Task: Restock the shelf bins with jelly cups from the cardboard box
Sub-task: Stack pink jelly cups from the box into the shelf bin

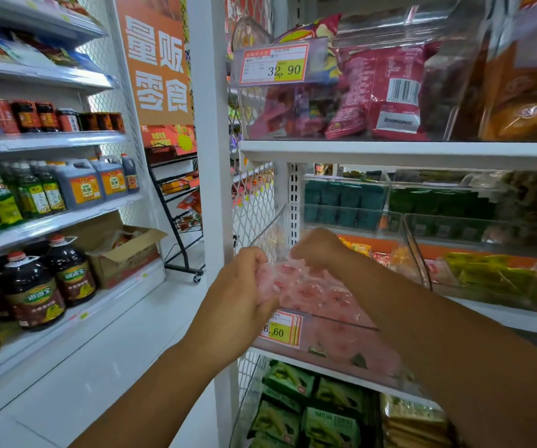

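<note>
A clear plastic shelf bin [335, 321] on the middle shelf is heaped with pink jelly cups [322, 295]. My left hand [244, 286] is at the bin's left front corner, fingers curled round a handful of the pink cups. My right hand [318, 247] reaches over the back of the pile, fingers curled down into the cups; what it holds is hidden. A yellow price tag [278, 329] hangs on the bin's front. A cardboard box [121, 253] sits open on the low shelf across the aisle.
The white upright post [212, 189] stands just left of the bin. Neighbouring clear bins [486, 279] hold yellow and green packets. Snack bags [380, 92] fill the shelf above, matcha packs [325, 421] the one below. Oil bottles [31, 292] line the left shelves.
</note>
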The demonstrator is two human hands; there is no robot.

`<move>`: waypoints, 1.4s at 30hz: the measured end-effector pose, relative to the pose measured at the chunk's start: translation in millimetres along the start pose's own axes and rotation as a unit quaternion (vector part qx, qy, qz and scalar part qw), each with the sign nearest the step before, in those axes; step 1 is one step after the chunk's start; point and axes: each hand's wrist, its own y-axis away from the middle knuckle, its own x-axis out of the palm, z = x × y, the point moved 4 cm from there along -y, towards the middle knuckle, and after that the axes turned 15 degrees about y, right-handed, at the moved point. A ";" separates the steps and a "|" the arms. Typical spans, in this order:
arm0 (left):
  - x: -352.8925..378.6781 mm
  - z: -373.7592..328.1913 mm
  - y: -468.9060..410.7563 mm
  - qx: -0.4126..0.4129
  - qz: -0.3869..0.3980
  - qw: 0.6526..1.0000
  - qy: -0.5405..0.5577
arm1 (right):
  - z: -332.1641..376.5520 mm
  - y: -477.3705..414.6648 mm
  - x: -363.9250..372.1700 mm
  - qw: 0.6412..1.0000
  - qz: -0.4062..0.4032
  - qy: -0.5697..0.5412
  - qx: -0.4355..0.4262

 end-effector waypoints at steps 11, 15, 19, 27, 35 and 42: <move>52.1 -6.5 -59.5 -0.076 0.128 0.984 0.096 | -3.8 64.6 -41.7 0.962 0.197 -0.182 -0.048; 54.9 -2.5 -71.4 -0.123 0.154 0.967 0.160 | -27.3 36.7 -38.4 0.994 0.042 -0.078 0.067; 57.3 2.1 -70.2 -0.130 0.270 0.953 0.035 | -42.8 11.3 -25.6 0.990 0.002 -0.045 0.132; 75.8 28.1 -74.0 -0.147 0.337 0.929 -0.049 | -45.0 1.9 6.0 0.989 0.008 0.060 0.137; 78.7 31.1 -76.5 -0.136 0.352 0.922 -0.087 | -44.9 3.4 10.2 0.992 0.030 0.013 0.125; 42.6 -16.9 -70.7 -0.052 0.194 0.979 -0.029 | -21.4 56.1 -31.3 0.992 -0.125 -0.026 -0.010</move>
